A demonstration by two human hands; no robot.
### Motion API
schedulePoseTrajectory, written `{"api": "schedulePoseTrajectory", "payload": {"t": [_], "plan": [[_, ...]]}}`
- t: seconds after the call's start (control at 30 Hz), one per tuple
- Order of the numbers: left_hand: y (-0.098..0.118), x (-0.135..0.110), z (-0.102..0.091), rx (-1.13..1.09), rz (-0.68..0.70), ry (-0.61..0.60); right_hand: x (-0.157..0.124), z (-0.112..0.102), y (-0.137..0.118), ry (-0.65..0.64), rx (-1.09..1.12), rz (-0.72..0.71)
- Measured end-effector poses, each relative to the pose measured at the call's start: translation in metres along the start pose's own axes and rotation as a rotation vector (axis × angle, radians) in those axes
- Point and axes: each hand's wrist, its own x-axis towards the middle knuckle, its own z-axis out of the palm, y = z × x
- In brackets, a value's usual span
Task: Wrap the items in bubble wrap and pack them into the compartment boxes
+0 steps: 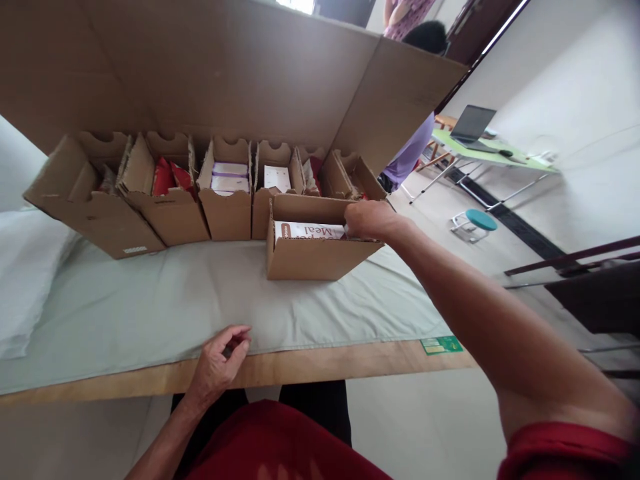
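"Cardboard everywhere; where does the nearest box stand from your hands?"

"That front cardboard box stands at my 1 o'clock on the pale green cloth, and my right hand reaches over its right end. From my left hand it lies well apart, between 1 and 2 o'clock."

"What's in it?"

"White carton with 'Meal' on its side, at 9 o'clock of my right hand and just beside it."

"And the row behind?"

"Six topless cardboard boxes. The leftmost box, between 10 and 11 o'clock, holds something too dim to name. At 11, the second box has red packets; then the third box has purple-and-white packs. At 12, the fourth box holds a white dotted carton. Just past 12, a red-and-white packet sits in the fifth; the sixth box's contents I can't make out."

"Your hands?"

"My right fingers are down inside the front box, hidden, so I cannot tell whether they're apart or clamped on anything. My left, close at 10 o'clock near the wooden table edge, is loosely curled, thumb and fingers slightly apart."
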Motion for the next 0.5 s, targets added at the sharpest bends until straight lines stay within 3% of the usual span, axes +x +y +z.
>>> {"api": "schedulePoseTrajectory", "payload": {"t": [0.1, 0.3, 0.4, 0.5], "plan": [[-0.002, -0.001, 0.000, 0.003, -0.013, -0.001, 0.004, 0.003, -0.002, -0.032, -0.033, 0.020], [0.001, 0.000, 0.000, 0.009, -0.024, -0.007, 0.002, 0.010, 0.001, 0.045, 0.047, 0.027], [0.002, 0.000, -0.001, 0.001, -0.028, -0.021, -0.014, 0.002, 0.005, 0.098, 0.079, 0.039], [0.006, -0.003, -0.005, -0.022, -0.072, -0.040, -0.048, -0.010, 0.017, 0.213, 0.117, 0.065]]}}
